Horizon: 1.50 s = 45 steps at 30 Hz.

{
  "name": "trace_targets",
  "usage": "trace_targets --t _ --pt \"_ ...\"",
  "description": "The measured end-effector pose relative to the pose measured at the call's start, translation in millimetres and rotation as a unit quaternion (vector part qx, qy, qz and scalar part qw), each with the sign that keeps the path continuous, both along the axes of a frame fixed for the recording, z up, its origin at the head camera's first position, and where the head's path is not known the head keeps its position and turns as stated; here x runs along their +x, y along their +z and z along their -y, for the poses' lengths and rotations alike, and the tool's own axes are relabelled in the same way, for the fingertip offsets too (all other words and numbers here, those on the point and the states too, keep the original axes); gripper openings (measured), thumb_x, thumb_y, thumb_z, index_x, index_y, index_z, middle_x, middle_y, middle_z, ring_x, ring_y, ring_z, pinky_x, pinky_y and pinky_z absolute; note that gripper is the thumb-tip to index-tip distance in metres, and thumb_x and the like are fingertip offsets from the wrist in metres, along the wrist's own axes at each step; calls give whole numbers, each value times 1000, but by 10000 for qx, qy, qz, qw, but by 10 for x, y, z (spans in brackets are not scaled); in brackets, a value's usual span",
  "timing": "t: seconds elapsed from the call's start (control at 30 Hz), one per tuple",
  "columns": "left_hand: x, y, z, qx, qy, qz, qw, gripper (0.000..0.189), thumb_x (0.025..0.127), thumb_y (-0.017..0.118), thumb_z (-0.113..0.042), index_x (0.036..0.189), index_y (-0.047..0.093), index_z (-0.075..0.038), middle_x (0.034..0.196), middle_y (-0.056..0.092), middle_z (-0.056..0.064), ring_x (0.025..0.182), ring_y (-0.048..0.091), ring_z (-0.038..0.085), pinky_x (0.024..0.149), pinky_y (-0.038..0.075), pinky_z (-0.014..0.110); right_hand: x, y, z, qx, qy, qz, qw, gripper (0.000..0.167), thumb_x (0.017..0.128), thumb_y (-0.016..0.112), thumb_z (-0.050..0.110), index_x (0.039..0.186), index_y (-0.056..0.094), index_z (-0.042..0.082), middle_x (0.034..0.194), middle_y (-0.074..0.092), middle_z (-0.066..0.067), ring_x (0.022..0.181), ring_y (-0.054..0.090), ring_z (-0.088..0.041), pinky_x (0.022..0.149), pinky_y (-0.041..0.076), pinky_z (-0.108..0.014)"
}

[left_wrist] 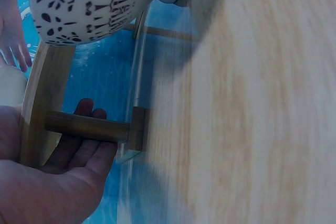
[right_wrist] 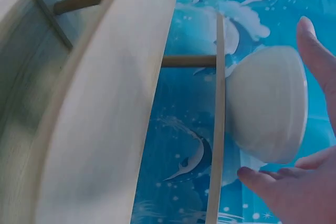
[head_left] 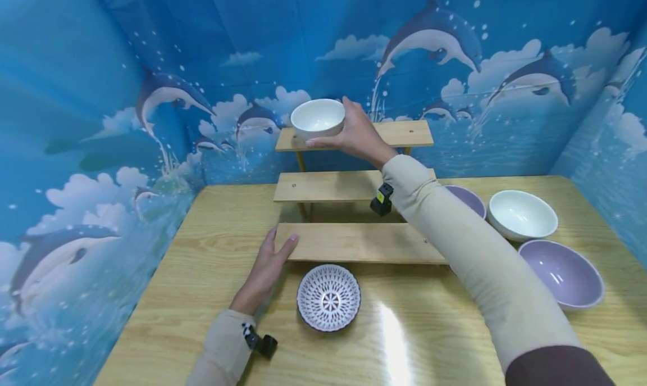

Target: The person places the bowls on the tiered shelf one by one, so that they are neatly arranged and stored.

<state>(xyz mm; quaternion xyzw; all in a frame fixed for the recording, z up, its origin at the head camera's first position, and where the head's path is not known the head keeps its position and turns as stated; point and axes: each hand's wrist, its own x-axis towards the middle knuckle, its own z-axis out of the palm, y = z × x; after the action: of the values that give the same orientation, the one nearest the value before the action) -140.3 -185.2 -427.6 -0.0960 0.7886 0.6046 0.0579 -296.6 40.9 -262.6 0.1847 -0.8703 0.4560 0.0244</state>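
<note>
A white bowl (head_left: pixel 318 118) stands upright on the top board (head_left: pixel 399 134) of a wooden three-step rack, at its left end. My right hand (head_left: pixel 356 133) is around its right side, thumb in front. In the right wrist view its fingers (right_wrist: pixel 257 179) spread beside the white bowl (right_wrist: pixel 268 103) with a small gap. My left hand (head_left: pixel 268 265) grips the left end of the lowest board (head_left: pixel 354 243), thumb on top; its fingers (left_wrist: pixel 84 158) curl behind the rack's leg (left_wrist: pixel 86 127) in the left wrist view. In front sits a patterned openwork-look bowl (head_left: pixel 329 298).
At the right on the wooden table (head_left: pixel 167 318) stand a white bowl (head_left: pixel 523 214), a purple bowl (head_left: pixel 561 273) and another purple bowl (head_left: pixel 467 199), partly hidden by my right sleeve (head_left: pixel 470 251). The middle board (head_left: pixel 328 186) lies below the top one. A dolphin-print backdrop (head_left: pixel 303 37) encloses the table.
</note>
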Motion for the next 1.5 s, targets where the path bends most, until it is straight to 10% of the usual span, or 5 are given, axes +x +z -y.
trace_targets --t 0.5,1.0,1.5 --pt "13 11 8 -155 4 195 9997 96 97 58 -59 163 9 -11 169 10 13 155 5 34 124 5 57 894 -206 -610 -200 338 -230 9990 116 72 93 39 161 24 13 163 30 -11 145 37 -32 115 41 -48" --pt "1 8 13 -287 2 260 9993 97 97 57 -61 164 8 -11 169 7 14 155 4 35 124 6 57 1822 -910 -946 -386 1003 -629 9922 97 66 97 29 146 49 1 141 55 -15 128 55 -35 107 48 -44" --pt "-11 2 7 -211 64 304 9993 95 97 56 -60 164 8 -13 169 9 11 155 5 33 124 5 57 2191 -1355 -773 -42 1435 -292 9892 102 65 92 52 145 50 3 140 58 -6 120 61 -27 99 54 -50"
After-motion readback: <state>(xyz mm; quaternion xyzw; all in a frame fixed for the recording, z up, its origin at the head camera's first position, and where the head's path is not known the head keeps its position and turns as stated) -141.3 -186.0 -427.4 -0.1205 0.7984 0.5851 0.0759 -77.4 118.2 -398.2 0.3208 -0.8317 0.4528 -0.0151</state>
